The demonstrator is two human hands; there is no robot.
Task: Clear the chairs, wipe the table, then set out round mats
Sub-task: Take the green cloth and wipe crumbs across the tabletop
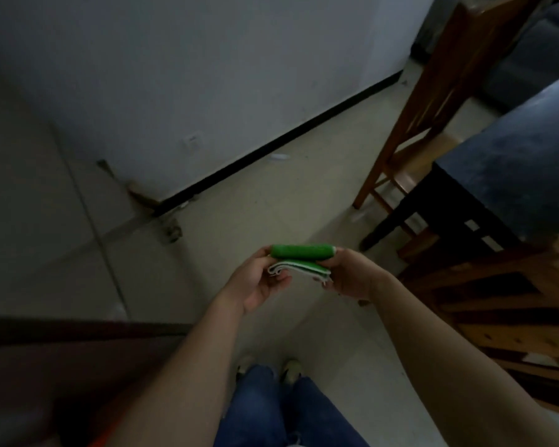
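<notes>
You have two hands up in front of you, and one folded cloth (pixel 300 260) sits between them, over the floor (pixel 255 204) and left of the worktop (pixel 513 175). Your left hand (pixel 259 285) has its grip closed on the cloth's left end, and your right hand (pixel 349 275) has its grip closed on the right end. The cloth is green with white layers underneath; in the dim, soft picture you cannot tell whether it is one piece or several. Two wooden chairs stand on the right: the far chair (pixel 433 101) is tucked at the dark worktop's end, and the near chair (pixel 497 304) is cut off by the frame edge. The worktop also runs out of view.
</notes>
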